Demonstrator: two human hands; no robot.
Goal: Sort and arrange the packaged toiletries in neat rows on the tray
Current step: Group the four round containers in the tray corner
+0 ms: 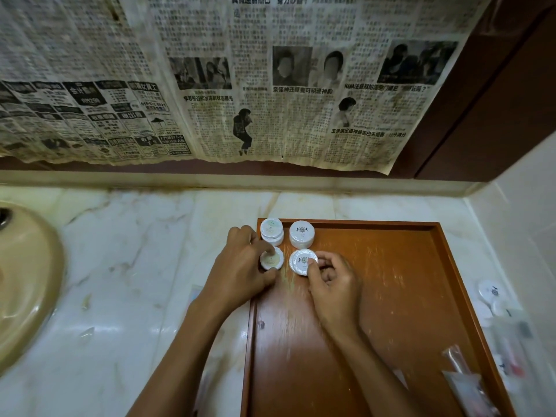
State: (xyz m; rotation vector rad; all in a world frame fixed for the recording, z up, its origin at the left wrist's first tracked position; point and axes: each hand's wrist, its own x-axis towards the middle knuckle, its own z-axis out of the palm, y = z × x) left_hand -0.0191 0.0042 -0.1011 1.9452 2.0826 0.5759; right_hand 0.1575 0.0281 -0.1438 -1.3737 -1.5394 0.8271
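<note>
We see the tray, a brown wooden one, lying on a marble counter, with four lots of round white soaps grouped in its far left corner, two rows of two. The far-left stack and the far-right stack stand apart from both hands.

The left hand comes in over the tray's left rim and grips the near-left soap: its fingers curl over the top, one fingertip pressing on the lid, while the thumb closes on the soap's near edge. The soap sits on the tray floor just inside the rim, right below the far-left stack.

The right hand pinches the near-right soap from its right side. Its thumb lies along the near edge and its curled fingers wrap the far right edge, leaving the printed top uncovered. This lot looks like two soaps slightly offset, though blur makes that hard to confirm. It rests just beside the near-left soap, with a narrow gap between them.

On the counter to the right of the tray lie more white soaps and clear sachets, blurred. A beige sink is at the left, and newspaper covers the wall behind.
</note>
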